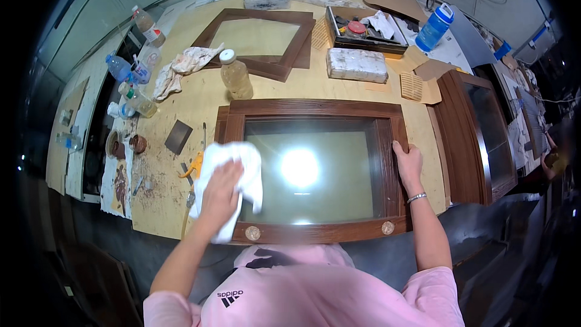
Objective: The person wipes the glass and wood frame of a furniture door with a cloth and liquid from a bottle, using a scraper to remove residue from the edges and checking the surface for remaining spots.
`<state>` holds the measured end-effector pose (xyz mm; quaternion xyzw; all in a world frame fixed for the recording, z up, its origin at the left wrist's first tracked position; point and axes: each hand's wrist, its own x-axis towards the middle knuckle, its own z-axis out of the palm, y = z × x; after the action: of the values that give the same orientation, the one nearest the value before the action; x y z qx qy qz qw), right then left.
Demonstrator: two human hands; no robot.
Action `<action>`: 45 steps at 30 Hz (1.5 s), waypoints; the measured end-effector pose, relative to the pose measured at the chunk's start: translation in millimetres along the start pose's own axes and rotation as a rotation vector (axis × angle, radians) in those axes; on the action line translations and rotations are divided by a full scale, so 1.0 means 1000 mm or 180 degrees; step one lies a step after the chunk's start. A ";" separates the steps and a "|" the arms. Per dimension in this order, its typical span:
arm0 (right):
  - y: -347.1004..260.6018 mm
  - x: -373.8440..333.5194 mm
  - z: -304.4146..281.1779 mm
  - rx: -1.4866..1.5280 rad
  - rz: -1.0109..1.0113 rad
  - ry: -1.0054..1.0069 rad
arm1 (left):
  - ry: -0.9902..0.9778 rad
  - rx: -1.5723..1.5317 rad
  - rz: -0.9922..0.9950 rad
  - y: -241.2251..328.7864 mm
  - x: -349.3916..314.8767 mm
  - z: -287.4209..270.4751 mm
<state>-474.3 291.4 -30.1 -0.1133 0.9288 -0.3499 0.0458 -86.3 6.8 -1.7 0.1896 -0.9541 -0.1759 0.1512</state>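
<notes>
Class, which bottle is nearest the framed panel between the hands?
The white-capped bottle of yellowish liquid, just beyond the framed panel; the other bottles sit farther left or right.

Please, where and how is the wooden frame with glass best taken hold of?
The frame is probably best held by its short side bars, one hand coming from each outer side: they are narrow, while the wide, flat glass offers nothing to grip. The right hand holds the right bar this way; a white cloth partly covers the left one.
</notes>
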 end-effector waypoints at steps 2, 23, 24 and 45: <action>0.000 0.004 0.003 0.0059 -0.0095 -0.0005 | 0.0435 -0.0123 -0.0169 -0.024 0.050 0.012; -0.001 0.004 0.001 0.0164 0.0120 -0.0073 | 0.0493 -0.0026 -0.0421 -0.066 0.106 0.037; 0.000 0.005 -0.002 0.0164 0.0144 -0.0022 | 0.0377 -0.0091 -0.0355 -0.060 0.084 0.037; 0.009 0.013 0.003 0.0202 0.0183 -0.0157 | 0.0007 -0.0750 0.0711 0.070 -0.073 -0.005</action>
<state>-487.9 293.1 -38.0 -0.0937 0.9187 -0.3748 0.0823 -41.4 96.7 14.1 0.0636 -0.9418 -0.2685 0.1919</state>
